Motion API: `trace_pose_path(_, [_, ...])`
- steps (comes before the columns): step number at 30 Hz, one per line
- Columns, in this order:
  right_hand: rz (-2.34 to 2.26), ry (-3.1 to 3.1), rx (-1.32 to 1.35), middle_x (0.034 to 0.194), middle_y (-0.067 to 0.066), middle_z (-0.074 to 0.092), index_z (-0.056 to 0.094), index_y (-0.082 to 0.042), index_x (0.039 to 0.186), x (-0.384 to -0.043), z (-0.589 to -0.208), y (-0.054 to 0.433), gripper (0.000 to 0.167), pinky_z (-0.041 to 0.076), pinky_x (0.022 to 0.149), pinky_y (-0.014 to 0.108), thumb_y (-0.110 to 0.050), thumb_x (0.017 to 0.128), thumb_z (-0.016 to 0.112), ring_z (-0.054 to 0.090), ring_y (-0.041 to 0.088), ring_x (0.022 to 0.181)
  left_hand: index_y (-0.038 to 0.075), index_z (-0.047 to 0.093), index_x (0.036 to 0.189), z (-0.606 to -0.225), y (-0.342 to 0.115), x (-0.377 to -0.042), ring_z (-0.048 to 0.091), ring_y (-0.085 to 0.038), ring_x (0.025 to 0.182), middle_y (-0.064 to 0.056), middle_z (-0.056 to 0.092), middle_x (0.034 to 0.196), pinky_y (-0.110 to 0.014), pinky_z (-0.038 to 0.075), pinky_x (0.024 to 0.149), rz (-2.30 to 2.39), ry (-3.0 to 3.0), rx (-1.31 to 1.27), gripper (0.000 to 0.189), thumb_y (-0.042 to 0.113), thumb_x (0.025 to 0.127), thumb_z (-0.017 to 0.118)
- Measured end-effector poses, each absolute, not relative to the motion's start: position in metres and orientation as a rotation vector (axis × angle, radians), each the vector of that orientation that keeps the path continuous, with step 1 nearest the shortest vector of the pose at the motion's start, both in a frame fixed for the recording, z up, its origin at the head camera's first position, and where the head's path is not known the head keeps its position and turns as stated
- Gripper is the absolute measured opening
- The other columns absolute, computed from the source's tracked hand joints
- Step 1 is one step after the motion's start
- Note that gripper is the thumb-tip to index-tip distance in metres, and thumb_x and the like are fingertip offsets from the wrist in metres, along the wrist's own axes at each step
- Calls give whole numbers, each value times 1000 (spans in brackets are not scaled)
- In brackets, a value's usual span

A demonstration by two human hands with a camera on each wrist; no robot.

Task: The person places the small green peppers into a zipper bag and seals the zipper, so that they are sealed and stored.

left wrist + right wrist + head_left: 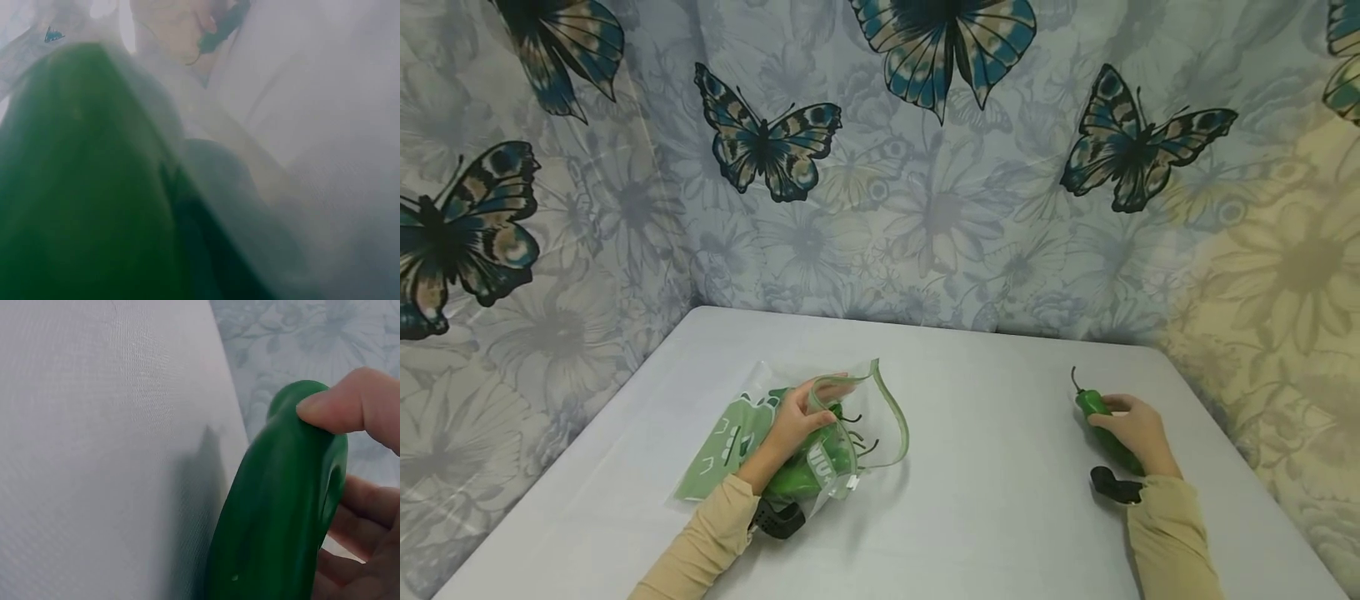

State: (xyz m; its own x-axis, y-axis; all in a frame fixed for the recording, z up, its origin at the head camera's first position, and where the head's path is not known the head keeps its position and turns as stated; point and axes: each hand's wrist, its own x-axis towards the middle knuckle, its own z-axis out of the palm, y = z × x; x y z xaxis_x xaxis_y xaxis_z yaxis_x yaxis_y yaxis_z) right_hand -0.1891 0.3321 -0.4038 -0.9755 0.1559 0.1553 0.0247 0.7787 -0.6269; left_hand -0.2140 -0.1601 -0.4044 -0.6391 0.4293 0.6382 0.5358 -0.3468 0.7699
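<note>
On the left of the table lies a clear zip bag (718, 457) with green and white print, its green-edged mouth gaping toward the right. Several green peppers (793, 481) with thin curved stems are inside it. My left hand (793, 423) grips the bag near its mouth, thumb in front and fingers behind. Far to the right, my right hand (1138, 429) holds a long green pepper (1091, 405) between thumb and fingers, its stem pointing away from me. Close up in the right wrist view, the thumb presses the top of this pepper (269, 506). A bagged pepper (81, 181) fills much of the left wrist view.
The white table (977, 467) stretches between the two hands. Behind it hangs a cloth (940, 225) printed with flowers and butterflies, which also runs along both sides. A black wrist camera (778, 518) sits under the left wrist, another black camera (1114, 485) beside the right.
</note>
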Motion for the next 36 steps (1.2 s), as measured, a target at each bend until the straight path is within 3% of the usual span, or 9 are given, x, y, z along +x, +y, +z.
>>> trace_pose_path(9, [1062,-2660,-153,111,39,44,39,21,120,-190,-399,333,59,39,78,54,-22,85,59,44,49,98,-4,46,126,-404,-160,-216,50,-17,110,-4,56,118,-24,31,41,-2131,-1732,-1306,60,31,82,64])
trace_pose_path(15, [1159,-2577,-128,113,37,42,37,16,123,-188,-396,325,57,42,74,51,-22,87,59,47,49,95,-4,47,125,-405,-160,-217,50,-17,109,-4,57,117,-27,28,38,-2113,-1711,-1341,57,30,83,63])
trace_pose_path(18, [1200,-2491,-161,111,25,47,41,5,125,-194,-405,331,58,46,69,44,-28,83,64,52,31,92,-5,47,125,-404,-161,-216,51,-18,109,-7,57,116,-29,26,37,-2110,-1736,-1323,59,32,82,64])
trace_pose_path(22, [1306,-2372,-215,108,4,48,45,-14,125,-213,-431,352,58,47,63,21,-35,77,71,52,4,84,-9,46,124,-403,-161,-215,53,-14,102,-14,57,115,-29,25,36,-2106,-1788,-1282,63,33,80,64])
trace_pose_path(26, [1485,-2264,-182,112,3,45,43,-19,126,-224,-447,362,59,45,68,12,-30,76,73,51,3,86,-13,45,123,-404,-162,-216,54,-14,99,-21,56,113,-31,23,35,-2092,-1814,-1264,65,32,80,65])
trace_pose_path(31, [1696,-2196,-75,116,5,46,41,-15,125,-226,-444,360,62,46,69,14,-24,74,75,50,8,97,-17,42,121,-405,-161,-218,52,-19,107,-28,53,112,-31,23,35,-2061,-1821,-1268,69,34,80,64])
trace_pose_path(36, [1686,-2252,-21,118,2,45,41,-17,124,-226,-439,356,62,45,72,13,-26,73,76,48,6,100,-14,43,123,-404,-161,-218,51,-20,109,-20,56,114,-28,28,39,-2065,-1803,-1285,70,38,80,63])
